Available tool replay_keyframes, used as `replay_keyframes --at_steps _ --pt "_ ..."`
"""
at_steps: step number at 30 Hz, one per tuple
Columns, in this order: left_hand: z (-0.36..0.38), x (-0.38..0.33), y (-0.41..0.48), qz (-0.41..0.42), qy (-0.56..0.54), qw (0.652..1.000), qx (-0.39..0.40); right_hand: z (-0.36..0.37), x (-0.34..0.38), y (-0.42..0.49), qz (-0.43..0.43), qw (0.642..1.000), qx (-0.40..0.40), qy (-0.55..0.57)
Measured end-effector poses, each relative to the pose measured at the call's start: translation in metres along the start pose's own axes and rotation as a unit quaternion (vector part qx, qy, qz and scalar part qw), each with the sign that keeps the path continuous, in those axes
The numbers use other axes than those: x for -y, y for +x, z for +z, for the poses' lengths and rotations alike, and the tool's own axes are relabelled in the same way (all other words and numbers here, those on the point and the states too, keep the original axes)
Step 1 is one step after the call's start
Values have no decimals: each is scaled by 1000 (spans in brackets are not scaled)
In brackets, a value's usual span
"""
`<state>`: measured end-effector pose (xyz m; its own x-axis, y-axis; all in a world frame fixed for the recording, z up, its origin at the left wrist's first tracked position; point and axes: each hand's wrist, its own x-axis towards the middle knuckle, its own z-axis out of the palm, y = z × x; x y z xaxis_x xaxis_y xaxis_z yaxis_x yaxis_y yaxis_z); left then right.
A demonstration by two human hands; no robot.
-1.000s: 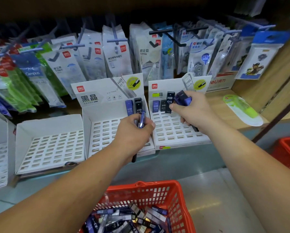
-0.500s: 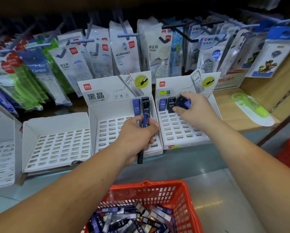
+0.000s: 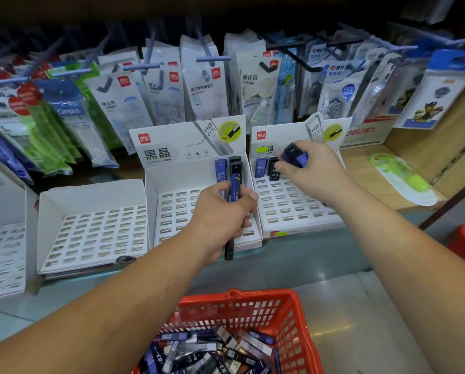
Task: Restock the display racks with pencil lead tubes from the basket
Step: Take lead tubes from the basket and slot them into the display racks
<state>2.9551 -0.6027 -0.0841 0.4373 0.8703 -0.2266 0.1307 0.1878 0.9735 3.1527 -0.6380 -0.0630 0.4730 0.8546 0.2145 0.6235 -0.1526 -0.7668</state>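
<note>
Shelf (image 3: 360,171) with hung packets (image 3: 204,85) behind. Left grip (image 3: 220,217) clamps lead tubes (image 3: 235,188) over middle rack (image 3: 177,211); right grip (image 3: 312,176) pinches blue tube (image 3: 296,155) over right rack (image 3: 293,211). Red basket (image 3: 293,319) below holds more.

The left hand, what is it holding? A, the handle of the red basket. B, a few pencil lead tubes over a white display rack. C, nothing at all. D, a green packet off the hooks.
B: the left hand grips a small bundle of pencil lead tubes above the slotted floor of a display rack.
</note>
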Motion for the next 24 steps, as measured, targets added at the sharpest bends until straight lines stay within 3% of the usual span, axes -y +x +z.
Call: replay_keyframes --at_steps 2,5,7,12,16,19,24 --pt "1 -2 -2 13 9 1000 6 3 3 -5 58 993 -10 105" --pt "6 -8 -10 41 32 998 35 2 19 -10 160 899 -5 407" --pt "12 -12 -16 58 37 996 64 3 28 -13 165 867 14 469" --pt "24 -16 -23 93 48 993 48 14 44 -23 210 843 19 494" --pt "19 -14 -21 93 66 993 21 19 48 -18 220 849 -66 476" --pt "12 -13 -19 85 83 993 7 9 38 -13 227 882 -111 398" --pt "3 -13 -15 62 65 996 -10 -4 19 -18 158 938 46 306"
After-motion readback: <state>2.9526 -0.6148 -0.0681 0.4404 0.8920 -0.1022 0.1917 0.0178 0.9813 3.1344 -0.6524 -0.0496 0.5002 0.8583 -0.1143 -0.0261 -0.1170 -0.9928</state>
